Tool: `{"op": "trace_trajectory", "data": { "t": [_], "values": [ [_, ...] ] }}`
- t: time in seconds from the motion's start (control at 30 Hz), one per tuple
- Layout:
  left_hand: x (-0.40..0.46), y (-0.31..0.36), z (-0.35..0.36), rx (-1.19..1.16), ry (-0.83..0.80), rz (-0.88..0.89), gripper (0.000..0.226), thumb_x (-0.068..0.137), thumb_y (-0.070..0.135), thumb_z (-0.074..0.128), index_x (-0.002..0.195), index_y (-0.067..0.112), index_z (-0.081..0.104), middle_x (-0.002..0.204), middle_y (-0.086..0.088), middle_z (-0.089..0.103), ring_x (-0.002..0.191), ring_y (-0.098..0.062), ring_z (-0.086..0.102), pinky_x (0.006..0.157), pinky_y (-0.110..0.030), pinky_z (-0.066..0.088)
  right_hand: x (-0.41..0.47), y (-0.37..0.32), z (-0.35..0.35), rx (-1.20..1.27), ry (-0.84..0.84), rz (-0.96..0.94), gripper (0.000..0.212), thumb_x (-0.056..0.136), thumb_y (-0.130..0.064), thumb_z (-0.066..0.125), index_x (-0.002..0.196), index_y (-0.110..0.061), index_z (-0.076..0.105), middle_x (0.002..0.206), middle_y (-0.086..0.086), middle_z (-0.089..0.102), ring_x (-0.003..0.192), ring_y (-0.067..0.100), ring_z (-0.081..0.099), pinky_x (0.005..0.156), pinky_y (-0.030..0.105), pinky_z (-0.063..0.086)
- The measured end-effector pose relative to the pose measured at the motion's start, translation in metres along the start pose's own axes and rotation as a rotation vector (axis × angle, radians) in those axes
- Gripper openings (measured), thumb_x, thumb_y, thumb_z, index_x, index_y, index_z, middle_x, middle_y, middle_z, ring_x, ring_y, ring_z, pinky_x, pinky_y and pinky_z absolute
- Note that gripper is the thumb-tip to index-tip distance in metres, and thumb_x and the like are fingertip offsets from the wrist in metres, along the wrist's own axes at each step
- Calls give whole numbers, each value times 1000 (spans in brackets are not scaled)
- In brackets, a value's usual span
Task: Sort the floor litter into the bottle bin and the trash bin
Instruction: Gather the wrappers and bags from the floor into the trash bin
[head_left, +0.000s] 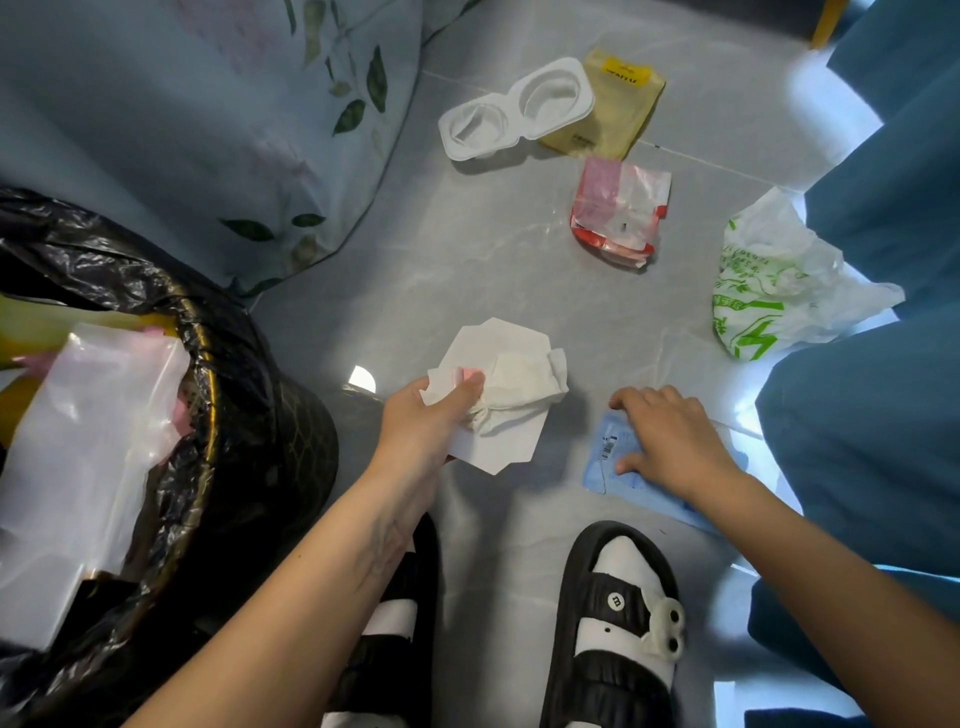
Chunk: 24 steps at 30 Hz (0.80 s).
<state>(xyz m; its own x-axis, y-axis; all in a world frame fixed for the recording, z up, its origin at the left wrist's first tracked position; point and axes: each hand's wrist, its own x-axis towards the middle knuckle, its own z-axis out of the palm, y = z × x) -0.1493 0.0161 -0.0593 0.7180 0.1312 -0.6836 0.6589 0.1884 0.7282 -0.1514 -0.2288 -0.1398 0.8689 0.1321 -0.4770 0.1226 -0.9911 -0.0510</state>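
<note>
My left hand (431, 421) grips a crumpled white tissue with a flat white paper (506, 384) just above the grey floor, right of the trash bin (218, 415). That bin is lined with a black bag and holds clear plastic wrapping (88, 441). My right hand (670, 441) rests with spread fingers on a light blue packet (613, 457) lying on the floor. Farther off lie a white plastic tray (514, 109), a tan pouch (618, 109), a red and clear wrapper (618, 218) and a white bag with green print (769, 291).
A pale leaf-print bedsheet (234, 130) hangs at the upper left. Blue fabric (883, 312) borders the right side. My feet in black slippers (618, 623) stand at the bottom. No bottle bin is in view.
</note>
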Motion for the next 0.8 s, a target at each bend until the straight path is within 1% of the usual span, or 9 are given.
{"op": "trace_trajectory", "data": {
  "t": [0.13, 0.2, 0.27, 0.37, 0.43, 0.5, 0.6, 0.73, 0.8],
  "values": [
    [1, -1, -1, -21, 33, 3, 11, 86, 21, 70, 79, 21, 62, 78, 2, 69, 64, -12, 63, 62, -24, 49, 4, 4, 3, 206, -59, -30, 34, 81, -37, 69, 106, -18, 58, 100, 1, 64, 101, 22, 58, 80, 31, 41],
    [1, -2, -1, -14, 48, 3, 12, 86, 20, 70, 78, 22, 62, 74, 5, 69, 62, -10, 63, 60, -23, 49, 1, 2, -11, 550, -71, -26, 16, 80, -26, 74, 93, -18, 67, 85, -5, 66, 83, 9, 63, 69, 17, 44],
    [3, -4, -2, -12, 54, 6, 9, 86, 20, 70, 80, 20, 64, 75, 5, 69, 62, -10, 64, 55, -20, 51, -4, -4, -41, 1067, -110, 53, 9, 81, -12, 73, 84, -18, 67, 78, -7, 68, 65, -1, 65, 58, 8, 47],
    [4, -4, -3, -34, 59, 11, 7, 86, 21, 70, 90, 16, 67, 81, 1, 70, 67, -13, 65, 53, -18, 52, -11, -2, -83, 1691, -160, 101, 21, 66, -19, 79, 83, -12, 67, 74, 0, 74, 61, 7, 70, 54, 20, 56],
    [4, -3, -2, -51, 54, 8, 9, 87, 21, 69, 93, 16, 67, 82, 2, 70, 67, -12, 65, 54, -19, 52, -12, -5, -104, 1885, -161, 11, 49, 41, -38, 91, 80, -13, 74, 77, 1, 75, 65, 12, 72, 56, 25, 57],
    [3, -3, 1, -56, 29, -5, 8, 86, 20, 69, 93, 16, 67, 79, 3, 70, 62, -8, 66, 52, -19, 52, -9, -19, -115, 2048, -139, -51, 51, 36, -39, 93, 78, -15, 76, 77, 3, 74, 66, 14, 71, 59, 27, 58],
    [0, -4, 6, -55, -19, -43, 9, 84, 21, 72, 90, 16, 67, 83, -4, 73, 68, -17, 68, 56, -26, 54, -2, -59, -117, 2075, -8, -37, 39, 50, -26, 81, 85, -12, 71, 80, 3, 74, 70, 14, 71, 68, 30, 59],
    [-2, -2, 10, 0, -126, -59, 37, 79, 24, 76, 111, 10, 64, 99, -11, 75, 92, -32, 71, 80, -45, 57, 9, -93, -102, 1764, 264, 138, 22, 70, -17, 81, 88, -13, 68, 84, 1, 75, 76, 15, 72, 69, 33, 58],
    [-2, 0, 9, -15, -214, -60, 48, 76, 26, 72, 120, 9, 61, 109, -13, 72, 101, -35, 68, 87, -52, 55, 14, -92, -96, 1579, 402, 190, 26, 68, -26, 84, 85, -16, 68, 90, 5, 74, 80, 19, 72, 71, 38, 59]
  ]
}}
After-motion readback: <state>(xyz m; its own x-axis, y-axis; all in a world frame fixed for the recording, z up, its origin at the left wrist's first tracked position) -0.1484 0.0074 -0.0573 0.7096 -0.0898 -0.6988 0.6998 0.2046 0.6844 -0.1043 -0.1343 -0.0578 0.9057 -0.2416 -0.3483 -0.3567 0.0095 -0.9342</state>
